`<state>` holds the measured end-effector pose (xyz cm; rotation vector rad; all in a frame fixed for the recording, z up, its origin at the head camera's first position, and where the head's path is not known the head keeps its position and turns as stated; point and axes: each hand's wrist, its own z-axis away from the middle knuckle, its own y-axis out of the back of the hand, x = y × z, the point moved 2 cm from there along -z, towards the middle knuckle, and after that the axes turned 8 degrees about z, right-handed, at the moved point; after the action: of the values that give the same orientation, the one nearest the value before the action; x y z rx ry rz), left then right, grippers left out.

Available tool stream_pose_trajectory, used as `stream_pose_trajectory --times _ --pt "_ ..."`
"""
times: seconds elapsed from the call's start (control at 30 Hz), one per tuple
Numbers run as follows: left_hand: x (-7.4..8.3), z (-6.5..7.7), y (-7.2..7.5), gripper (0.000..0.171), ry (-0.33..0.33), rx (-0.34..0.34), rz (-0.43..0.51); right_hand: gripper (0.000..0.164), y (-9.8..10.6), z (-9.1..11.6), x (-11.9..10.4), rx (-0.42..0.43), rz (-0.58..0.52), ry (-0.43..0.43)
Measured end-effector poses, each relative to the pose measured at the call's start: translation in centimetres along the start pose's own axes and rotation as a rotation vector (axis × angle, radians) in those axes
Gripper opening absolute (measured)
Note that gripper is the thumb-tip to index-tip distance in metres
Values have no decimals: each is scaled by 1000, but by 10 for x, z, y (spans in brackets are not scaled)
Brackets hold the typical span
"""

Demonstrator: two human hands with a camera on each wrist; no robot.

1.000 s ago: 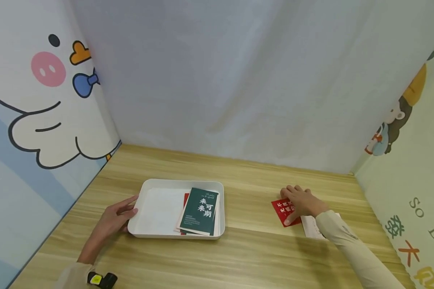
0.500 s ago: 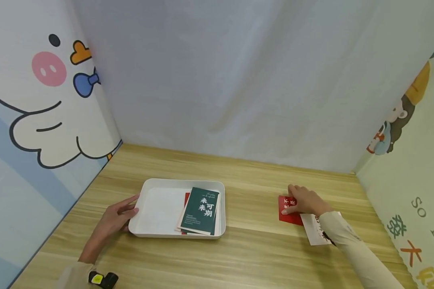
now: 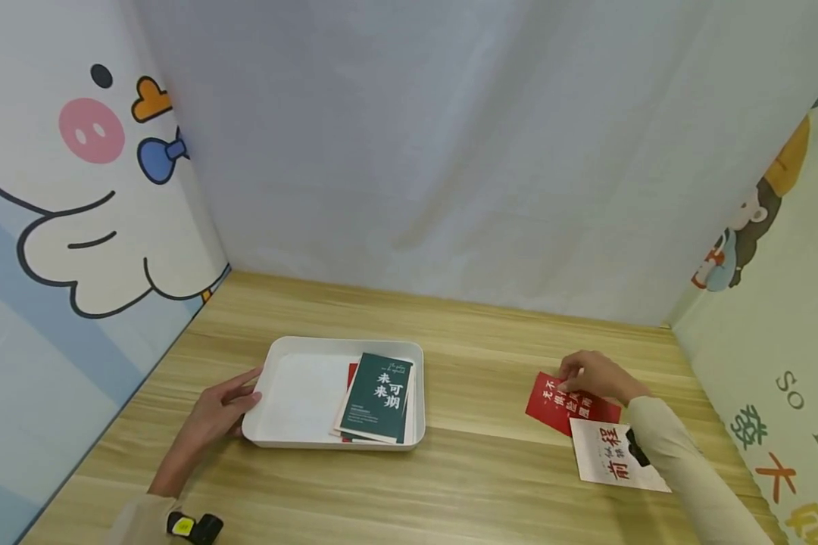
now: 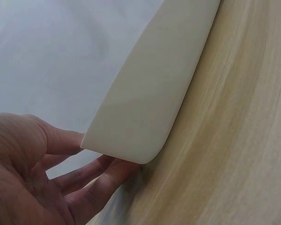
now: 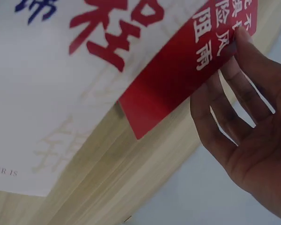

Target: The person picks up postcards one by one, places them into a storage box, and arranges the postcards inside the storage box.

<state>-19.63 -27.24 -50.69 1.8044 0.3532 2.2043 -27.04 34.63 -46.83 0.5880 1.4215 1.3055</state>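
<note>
My left hand (image 3: 213, 412) grips the left end of a white tray (image 3: 279, 437). In the left wrist view its thumb touches the rim while the other fingers lie against the tray's outer wall (image 4: 140, 108). Over on the right, my right hand (image 3: 596, 375) pinches the far edge of a red card (image 3: 552, 409) with white characters. Thumb above and fingers beneath, that hold shows in the right wrist view on the red card (image 5: 164, 89). A white card (image 3: 603, 458) with red characters overlaps the red card's near edge, partly under my right wrist.
Inside the tray's right half lies a stack of cards, a dark green card (image 3: 376, 397) on top with red and pale edges below. A wood-grain table (image 3: 463, 484) carries everything. A grey curtain (image 3: 450, 166) closes the back; printed panels stand at both sides.
My right hand has drawn back to the right, now at the red card's far edge. The red card has turned and shows more characters. The white card has shifted nearer. The left hand stays.
</note>
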Motion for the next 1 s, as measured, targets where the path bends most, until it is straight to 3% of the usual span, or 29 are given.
stream_pose_trajectory --times 0.13,0.4,0.73,1.0 --pt "1 1 0 58 -10 -1 0 6 3 1 6 -31 -61 13" --pt "2 1 0 57 -6 1 -5 14 10 5 17 -110 -296 45" --pt "2 0 -1 57 0 7 2 36 11 12 28 -106 -527 -95" --pt "2 1 0 57 -14 11 -10 46 9 17 21 8 -659 -212"
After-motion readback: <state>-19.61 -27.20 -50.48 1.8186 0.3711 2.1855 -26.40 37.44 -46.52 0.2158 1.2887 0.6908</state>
